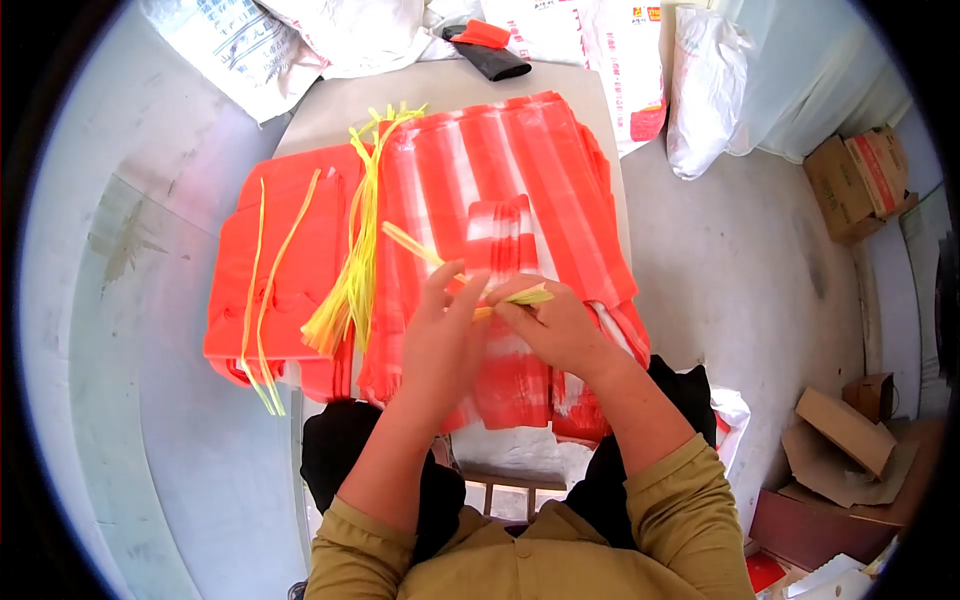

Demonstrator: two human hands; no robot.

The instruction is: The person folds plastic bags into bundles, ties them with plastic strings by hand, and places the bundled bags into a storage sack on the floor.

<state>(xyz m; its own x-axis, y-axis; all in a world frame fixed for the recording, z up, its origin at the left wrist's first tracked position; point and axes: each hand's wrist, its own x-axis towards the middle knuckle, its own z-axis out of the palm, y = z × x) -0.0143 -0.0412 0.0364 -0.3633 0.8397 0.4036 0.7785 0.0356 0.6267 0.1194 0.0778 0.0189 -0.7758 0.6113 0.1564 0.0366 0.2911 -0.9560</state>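
My left hand (443,335) is curled, a little blurred, with a yellow plastic strip (408,243) running past its fingertips. My right hand (560,325) pinches the same strip, and yellow ends (530,295) stick out above its fingers. Under both hands lies a narrow folded bundle of red-and-white striped plastic bags (510,390), the strip crossing its middle. That bundle rests on a wide stack of striped bags (560,180). How the strip passes around the bundle is hidden by my hands.
A bunch of yellow strips (365,230) lies left of the wide stack. Further left is a red bag pile (290,220) with two loose strips across it. White sacks (620,70) and a black-and-red roll (490,60) are at the back. Cardboard boxes (860,180) stand right.
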